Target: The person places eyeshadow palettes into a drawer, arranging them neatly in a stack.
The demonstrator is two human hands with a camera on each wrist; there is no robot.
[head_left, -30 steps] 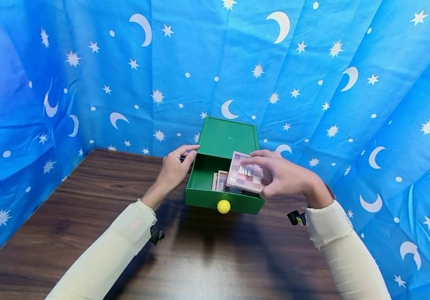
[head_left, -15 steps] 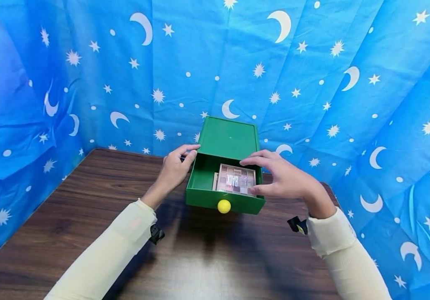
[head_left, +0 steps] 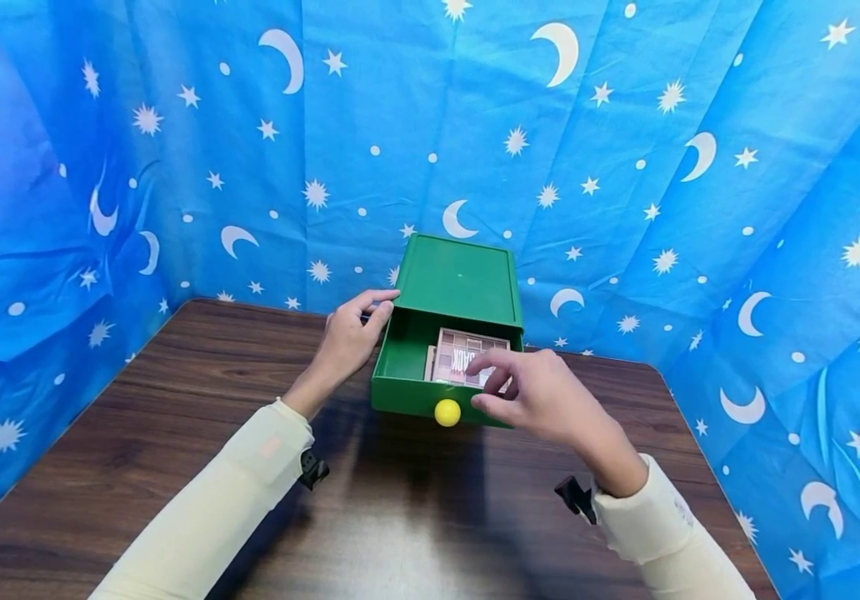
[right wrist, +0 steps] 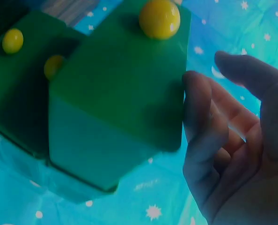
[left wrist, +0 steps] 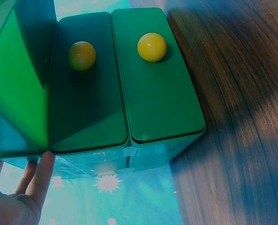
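A green drawer cabinet (head_left: 460,279) stands on the table with its top drawer (head_left: 402,395) pulled out. In that drawer an eyeshadow palette with white lettering (head_left: 452,350) lies flat, on top of a second pale palette (head_left: 430,364) that is mostly hidden. My left hand (head_left: 347,337) rests against the cabinet's left side, fingertips touching its upper edge. Over the drawer's front right corner is my right hand (head_left: 542,392), fingers loosely bent and holding nothing. In the right wrist view its fingertips are at the drawer's side. A yellow round knob (head_left: 447,412) sits on the drawer front.
Below the pulled-out drawer, two shut drawers with yellow knobs show in the left wrist view, including the lower drawer (left wrist: 162,93). The dark wood table (head_left: 250,375) surrounds the cabinet. A blue curtain (head_left: 370,108) with moons and stars hangs behind.
My right hand has let go of the lettered palette, which now lies flat in the drawer. The hand has then moved toward the drawer's front. My left hand has stayed put.
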